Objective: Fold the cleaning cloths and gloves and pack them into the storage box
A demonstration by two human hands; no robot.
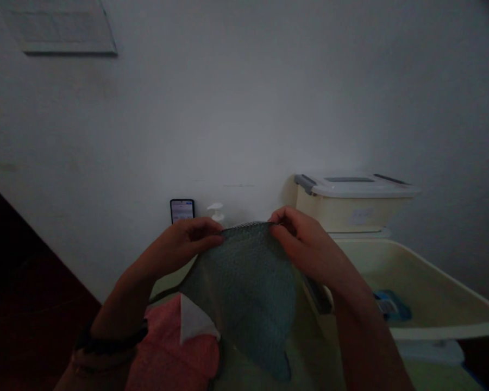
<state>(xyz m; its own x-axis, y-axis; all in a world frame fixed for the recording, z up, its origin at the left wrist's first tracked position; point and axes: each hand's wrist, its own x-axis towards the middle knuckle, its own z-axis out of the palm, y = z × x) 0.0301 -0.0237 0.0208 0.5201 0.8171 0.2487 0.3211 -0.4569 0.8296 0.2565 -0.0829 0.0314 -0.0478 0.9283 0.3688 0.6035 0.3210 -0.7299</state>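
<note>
Two-handed, pinching the top edge of a grey-green cloth (256, 293) at the lower centre of the frame, with the left hand (183, 241) at one end and the right hand (303, 239) at the other, near a pink cloth (173, 353) at lower left and a cream basin (444, 282) at lower right.

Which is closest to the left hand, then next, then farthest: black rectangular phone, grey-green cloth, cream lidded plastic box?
From the left hand:
1. Grey-green cloth, held there.
2. Black rectangular phone, just beyond.
3. Cream lidded plastic box, off right.
</note>
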